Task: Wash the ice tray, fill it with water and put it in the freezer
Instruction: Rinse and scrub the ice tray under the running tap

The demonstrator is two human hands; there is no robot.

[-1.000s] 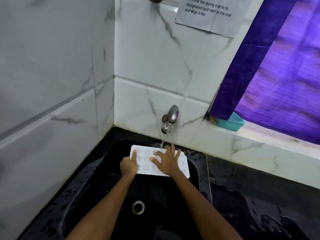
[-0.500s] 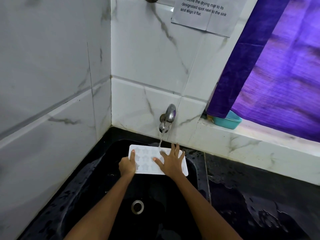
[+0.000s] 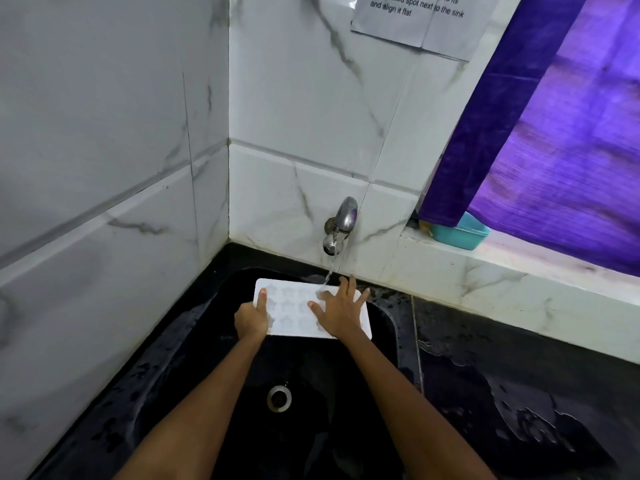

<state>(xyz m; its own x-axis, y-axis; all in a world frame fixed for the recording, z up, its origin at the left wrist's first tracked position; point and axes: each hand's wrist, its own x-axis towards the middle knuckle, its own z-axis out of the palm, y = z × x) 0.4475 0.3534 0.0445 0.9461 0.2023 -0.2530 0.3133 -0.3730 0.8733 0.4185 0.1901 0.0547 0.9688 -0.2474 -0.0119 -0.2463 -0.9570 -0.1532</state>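
Here, left hand (image 3: 252, 318) gripping ice tray (image 3: 294, 313) at its 9 o'clock short edge, thumb laid on top, fingers curled under. Right hand (image 3: 341, 311) flat on tray top toward the 3 o'clock end, fingers straight and spread, pressing, not clamping. Tray white, star-shaped wells facing up, long axis running 9 to 3, held over the back of the black sink (image 3: 391, 327). Thin water stream (image 3: 329, 271) dropping from tap (image 3: 341, 223) at 12 o'clock, landing on tray's far edge just beside right fingertips. Key relation: stream hits right half only, so left-hand wells lie off toward 9; likely needs sliding tray toward 3, left hand placed to push. Probably washing stage, filling and freezer not yet done. Drain (image 3: 278, 397) at 6 o'clock, well apart from tray. Wet black counter (image 3: 519, 393) toward 4. Marble tile walls, corner at 11. Teal tub (image 3: 460, 235) on ledge at 2, under purple curtain (image 3: 554, 133). Paper note (image 3: 415, 26) at 1, partly readable.
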